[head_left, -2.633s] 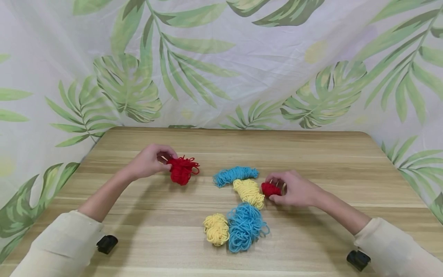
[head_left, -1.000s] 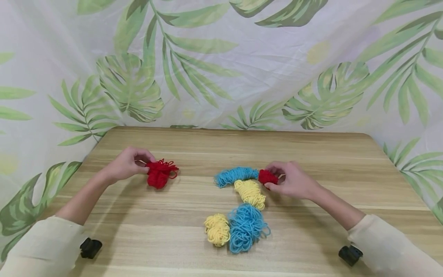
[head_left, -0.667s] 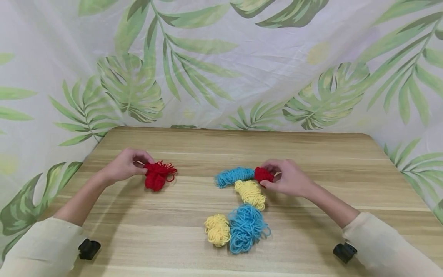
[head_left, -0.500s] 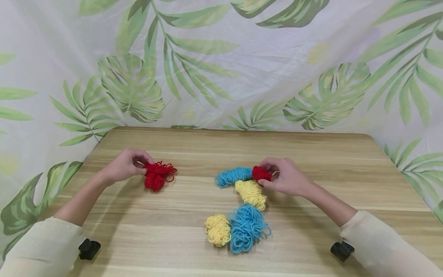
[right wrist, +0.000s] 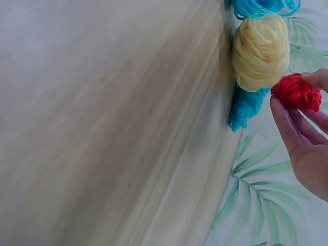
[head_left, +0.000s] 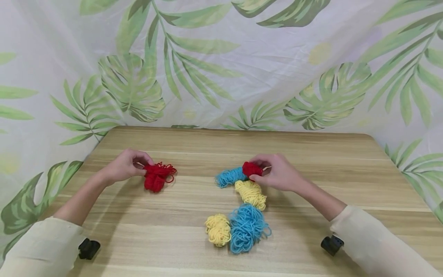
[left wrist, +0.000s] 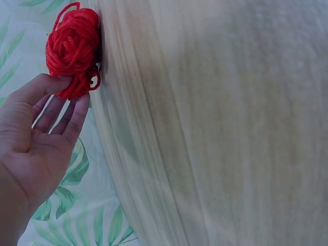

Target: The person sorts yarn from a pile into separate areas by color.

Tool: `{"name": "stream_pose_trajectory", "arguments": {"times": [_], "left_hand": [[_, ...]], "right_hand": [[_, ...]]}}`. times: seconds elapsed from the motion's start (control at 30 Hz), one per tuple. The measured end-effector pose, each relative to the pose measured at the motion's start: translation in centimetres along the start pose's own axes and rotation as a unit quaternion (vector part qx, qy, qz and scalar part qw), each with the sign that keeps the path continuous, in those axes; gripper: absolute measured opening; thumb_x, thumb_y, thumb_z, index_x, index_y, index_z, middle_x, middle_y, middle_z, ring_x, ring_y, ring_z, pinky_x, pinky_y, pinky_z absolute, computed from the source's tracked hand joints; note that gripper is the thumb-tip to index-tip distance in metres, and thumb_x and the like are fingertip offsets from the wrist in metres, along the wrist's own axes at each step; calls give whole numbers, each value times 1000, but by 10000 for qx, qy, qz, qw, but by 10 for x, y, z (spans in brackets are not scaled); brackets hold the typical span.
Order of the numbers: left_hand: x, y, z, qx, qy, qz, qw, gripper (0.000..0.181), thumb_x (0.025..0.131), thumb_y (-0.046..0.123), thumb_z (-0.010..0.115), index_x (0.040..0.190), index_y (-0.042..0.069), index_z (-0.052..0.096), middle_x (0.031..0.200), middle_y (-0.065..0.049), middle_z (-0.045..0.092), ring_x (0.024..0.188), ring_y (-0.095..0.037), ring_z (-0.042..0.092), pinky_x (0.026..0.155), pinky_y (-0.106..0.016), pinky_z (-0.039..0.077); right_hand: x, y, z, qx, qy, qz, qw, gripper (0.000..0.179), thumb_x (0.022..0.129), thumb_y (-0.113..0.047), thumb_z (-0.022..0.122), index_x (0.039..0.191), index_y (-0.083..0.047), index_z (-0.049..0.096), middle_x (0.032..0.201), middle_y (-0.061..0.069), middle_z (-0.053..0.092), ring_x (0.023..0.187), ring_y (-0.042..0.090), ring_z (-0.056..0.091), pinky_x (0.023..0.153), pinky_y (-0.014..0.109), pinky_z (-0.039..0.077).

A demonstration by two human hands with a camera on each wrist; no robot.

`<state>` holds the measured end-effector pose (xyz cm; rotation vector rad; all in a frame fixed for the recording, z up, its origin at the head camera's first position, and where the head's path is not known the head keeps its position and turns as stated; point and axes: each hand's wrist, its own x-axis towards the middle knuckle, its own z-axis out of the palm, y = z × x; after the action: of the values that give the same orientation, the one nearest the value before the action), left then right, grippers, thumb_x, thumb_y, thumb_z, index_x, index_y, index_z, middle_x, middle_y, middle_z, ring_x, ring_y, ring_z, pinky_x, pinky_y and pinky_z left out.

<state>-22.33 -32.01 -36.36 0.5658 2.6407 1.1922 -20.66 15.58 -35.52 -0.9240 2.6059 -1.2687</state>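
Observation:
My left hand (head_left: pixel 124 166) pinches a larger red yarn bundle (head_left: pixel 155 179) at the left of the table; loose loops stick out on its far side. In the left wrist view, the thumb and fingertips grip the lower end of that red yarn (left wrist: pixel 73 43). Right of the middle, my right hand (head_left: pixel 277 172) holds a small red yarn ball (head_left: pixel 252 170) between thumb and fingers. This ball overlaps the right end of a long blue yarn bundle (head_left: pixel 230 177) and hides it. In the right wrist view, the small red ball (right wrist: pixel 297 93) is raised off the table.
Below the long blue bundle lies a yellow yarn bundle (head_left: pixel 250 194), then a big tangled blue bundle (head_left: pixel 246 229) with a smaller yellow bundle (head_left: pixel 218 230) at its left. All rest on the wooden table (head_left: pixel 166 246). A leaf-print cloth (head_left: pixel 207 77) hangs behind the table.
My right hand has carried the small red ball left and away from me, from beside the yellow bundle to over the blue one. My left hand moved left with its red bundle, then stayed still.

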Motion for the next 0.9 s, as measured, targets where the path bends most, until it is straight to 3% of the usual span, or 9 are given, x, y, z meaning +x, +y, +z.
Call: {"name": "stream_pose_trajectory", "arguments": {"times": [0.23,0.6,0.9], "left_hand": [[0,-1,0,87,-5,-10,10000,24,82,-16,74,105,-7,72,102,-14,72,92,-9,63,79,-21,56],[1,-3,0,215,-11,-19,9998,29,82,-14,75,110,-8,71,106,-14,73,95,-9,64,82,-21,56],[0,-4,-1,80,-57,-24,9999,36,84,-14,71,120,-13,68,114,-22,72,97,-8,66,81,-18,55]], "right_hand": [[11,-6,6,28,-84,-96,9999,35,88,-8,80,119,5,71,103,12,74,88,22,72,78,38,63],[27,-13,14,-61,-113,-173,9998,35,89,-10,80,120,4,71,102,10,74,88,20,71,76,28,61],[38,-18,18,-137,-126,-269,9995,36,88,-10,81,120,3,72,103,11,75,88,20,71,76,28,61]]}}
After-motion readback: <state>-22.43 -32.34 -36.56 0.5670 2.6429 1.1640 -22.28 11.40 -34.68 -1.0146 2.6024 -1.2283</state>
